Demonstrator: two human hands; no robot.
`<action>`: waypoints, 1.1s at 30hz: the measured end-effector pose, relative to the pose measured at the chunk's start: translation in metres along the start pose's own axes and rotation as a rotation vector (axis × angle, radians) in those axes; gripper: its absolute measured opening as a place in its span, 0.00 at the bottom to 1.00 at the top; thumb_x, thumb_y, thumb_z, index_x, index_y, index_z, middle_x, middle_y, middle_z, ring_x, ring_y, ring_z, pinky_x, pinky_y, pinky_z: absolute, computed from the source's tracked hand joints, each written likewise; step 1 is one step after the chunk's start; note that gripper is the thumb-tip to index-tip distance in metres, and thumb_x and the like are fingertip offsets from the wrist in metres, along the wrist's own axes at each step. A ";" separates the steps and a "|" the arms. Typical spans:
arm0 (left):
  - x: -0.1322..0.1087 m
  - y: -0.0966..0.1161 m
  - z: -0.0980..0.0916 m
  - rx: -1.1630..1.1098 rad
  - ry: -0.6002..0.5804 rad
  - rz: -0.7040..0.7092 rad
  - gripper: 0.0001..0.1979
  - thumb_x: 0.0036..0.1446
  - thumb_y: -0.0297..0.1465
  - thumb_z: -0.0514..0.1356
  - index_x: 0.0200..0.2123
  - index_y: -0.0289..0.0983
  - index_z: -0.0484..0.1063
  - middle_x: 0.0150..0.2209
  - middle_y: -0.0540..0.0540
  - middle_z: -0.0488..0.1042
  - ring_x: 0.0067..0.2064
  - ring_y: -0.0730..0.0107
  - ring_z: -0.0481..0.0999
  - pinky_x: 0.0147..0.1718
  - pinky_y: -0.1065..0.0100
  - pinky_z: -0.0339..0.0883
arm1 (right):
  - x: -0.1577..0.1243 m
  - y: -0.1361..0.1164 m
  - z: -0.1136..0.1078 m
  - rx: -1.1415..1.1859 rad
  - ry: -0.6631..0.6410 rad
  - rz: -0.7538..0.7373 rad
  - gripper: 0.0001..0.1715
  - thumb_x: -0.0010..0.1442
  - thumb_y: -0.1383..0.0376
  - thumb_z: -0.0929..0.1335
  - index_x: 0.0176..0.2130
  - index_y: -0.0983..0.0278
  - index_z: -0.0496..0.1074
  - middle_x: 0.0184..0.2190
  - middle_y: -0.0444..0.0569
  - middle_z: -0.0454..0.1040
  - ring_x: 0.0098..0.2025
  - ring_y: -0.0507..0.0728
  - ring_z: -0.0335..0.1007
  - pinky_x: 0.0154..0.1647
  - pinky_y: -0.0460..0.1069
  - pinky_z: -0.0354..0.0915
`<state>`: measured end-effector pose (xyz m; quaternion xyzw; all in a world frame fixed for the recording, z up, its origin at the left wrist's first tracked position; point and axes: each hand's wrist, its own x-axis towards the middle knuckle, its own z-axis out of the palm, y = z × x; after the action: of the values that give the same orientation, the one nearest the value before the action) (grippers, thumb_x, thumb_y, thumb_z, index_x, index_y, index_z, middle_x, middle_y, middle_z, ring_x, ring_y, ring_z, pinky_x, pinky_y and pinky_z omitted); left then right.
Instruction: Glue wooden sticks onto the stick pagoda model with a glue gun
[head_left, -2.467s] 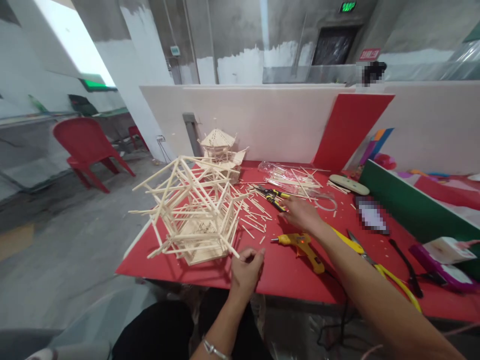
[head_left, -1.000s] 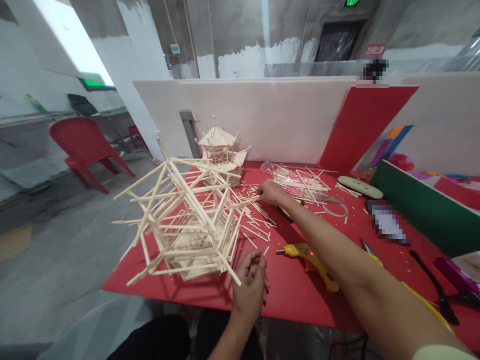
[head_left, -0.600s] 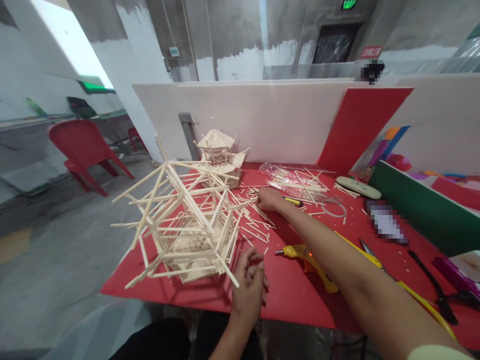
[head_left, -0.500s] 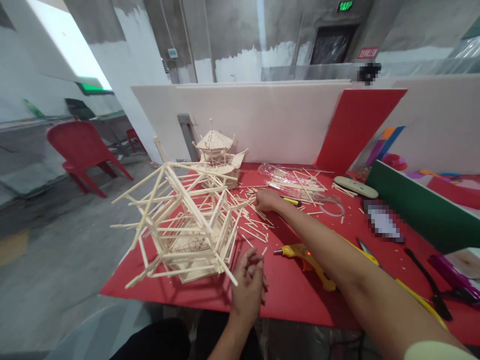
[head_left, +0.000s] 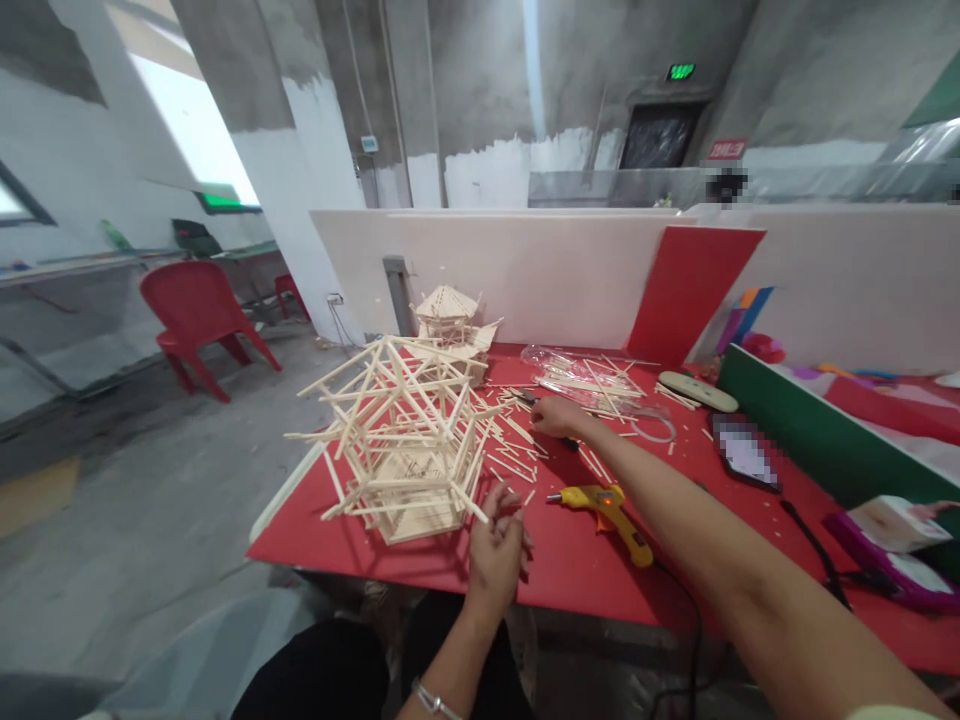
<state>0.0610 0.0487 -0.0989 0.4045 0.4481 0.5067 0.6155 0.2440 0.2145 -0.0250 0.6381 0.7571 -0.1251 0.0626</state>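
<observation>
A large open frame model of pale wooden sticks (head_left: 401, 435) stands on the left part of the red table (head_left: 570, 560). My left hand (head_left: 496, 545) rests at the table's front edge beside the model's near corner, fingers curled and pinched together; what they hold is too small to make out. My right hand (head_left: 556, 416) is stretched far forward, fingers closed down among the loose sticks (head_left: 514, 455) scattered right of the model. A smaller finished stick pavilion (head_left: 450, 318) stands behind, near the white partition.
A yellow glue gun (head_left: 609, 506) lies between my arms, its cord running off the front edge. A clear bag of sticks (head_left: 585, 375), a cream oval case (head_left: 697, 391), a green board (head_left: 817, 430) and purple items (head_left: 892, 560) lie to the right. A red chair (head_left: 195, 315) stands far left.
My right hand left the yellow-handled pliers, reached further left into the loose sticks, then drew back slightly. The left hand stayed pinched by the model. The camera tilted and pulled back.
</observation>
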 end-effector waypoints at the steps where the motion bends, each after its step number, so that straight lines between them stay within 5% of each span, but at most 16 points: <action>1: 0.000 0.001 -0.001 -0.009 0.005 0.019 0.29 0.50 0.42 0.61 0.54 0.38 0.63 0.38 0.43 0.75 0.14 0.84 0.64 0.09 0.78 0.55 | -0.001 0.001 0.001 0.009 -0.014 -0.001 0.18 0.63 0.59 0.65 0.51 0.64 0.67 0.50 0.51 0.69 0.46 0.56 0.69 0.46 0.56 0.68; 5: 0.000 0.003 -0.002 0.014 -0.029 0.041 0.34 0.51 0.41 0.61 0.60 0.42 0.56 0.50 0.36 0.71 0.17 0.83 0.68 0.10 0.78 0.58 | -0.006 0.003 0.008 0.058 -0.069 -0.051 0.18 0.63 0.59 0.65 0.50 0.64 0.67 0.50 0.51 0.69 0.46 0.56 0.69 0.45 0.55 0.68; 10: 0.000 0.005 0.001 0.061 -0.046 0.007 0.33 0.50 0.41 0.61 0.59 0.40 0.59 0.47 0.36 0.73 0.18 0.81 0.69 0.10 0.77 0.59 | -0.010 0.009 0.010 0.113 -0.068 -0.112 0.18 0.62 0.59 0.65 0.50 0.65 0.68 0.48 0.50 0.69 0.45 0.57 0.69 0.45 0.55 0.68; 17: -0.001 0.010 0.004 0.019 0.001 -0.006 0.31 0.48 0.42 0.63 0.54 0.38 0.64 0.43 0.39 0.73 0.18 0.79 0.70 0.10 0.76 0.60 | -0.005 0.028 0.003 0.119 0.098 -0.062 0.18 0.63 0.59 0.65 0.50 0.64 0.67 0.49 0.51 0.69 0.47 0.57 0.69 0.46 0.56 0.67; 33: 0.003 0.002 0.000 0.018 0.000 -0.035 0.27 0.53 0.42 0.61 0.53 0.37 0.62 0.32 0.43 0.75 0.16 0.78 0.67 0.10 0.77 0.59 | 0.101 -0.019 -0.002 0.005 0.240 -0.117 0.19 0.63 0.59 0.65 0.51 0.64 0.67 0.50 0.51 0.68 0.47 0.58 0.68 0.46 0.56 0.67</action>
<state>0.0607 0.0523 -0.0976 0.4019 0.4597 0.4919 0.6206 0.2079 0.3081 -0.0463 0.6034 0.7948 -0.0531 -0.0376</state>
